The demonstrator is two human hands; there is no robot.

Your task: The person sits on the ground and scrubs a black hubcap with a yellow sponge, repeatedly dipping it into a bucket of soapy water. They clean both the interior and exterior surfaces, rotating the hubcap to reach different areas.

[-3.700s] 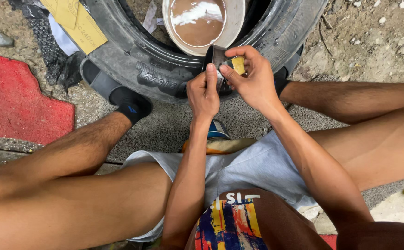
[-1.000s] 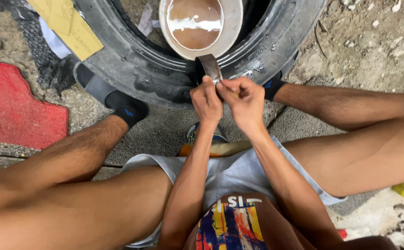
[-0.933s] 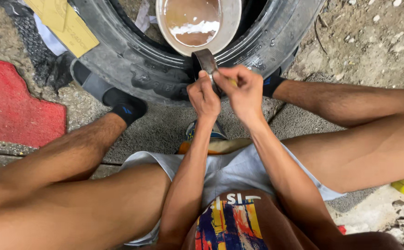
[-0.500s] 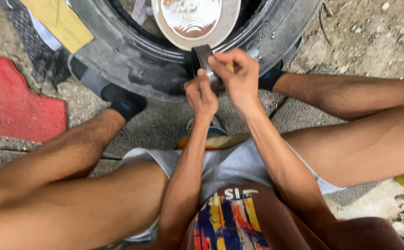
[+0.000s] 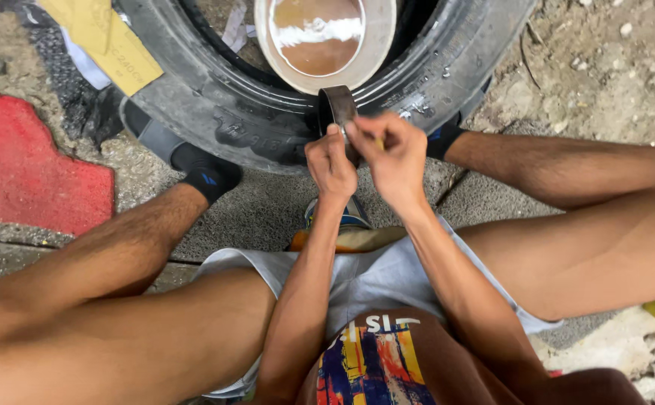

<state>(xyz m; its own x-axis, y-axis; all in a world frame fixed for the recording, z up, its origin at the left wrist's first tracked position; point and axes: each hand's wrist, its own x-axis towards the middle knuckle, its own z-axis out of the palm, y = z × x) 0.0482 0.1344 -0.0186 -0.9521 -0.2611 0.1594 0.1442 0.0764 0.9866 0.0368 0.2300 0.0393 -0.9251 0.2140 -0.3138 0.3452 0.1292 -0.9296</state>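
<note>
As both hands pinch it, dark rubber patch [image 5: 337, 112], yellow sheet [image 5: 106, 37]

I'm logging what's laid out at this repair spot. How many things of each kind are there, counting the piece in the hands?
Black rubber tyre: 1
Round pale basin of brown water: 1
Dark rubber strip, held by left hand and right hand: 1
Yellow sandpaper sheet: 1
Red mat: 1
Total: 5

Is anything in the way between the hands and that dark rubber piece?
No. Both the left hand and the right hand already touch the dark rubber strip, pinching its lower end above the tyre. Nothing visible lies between fingers and strip.
</note>
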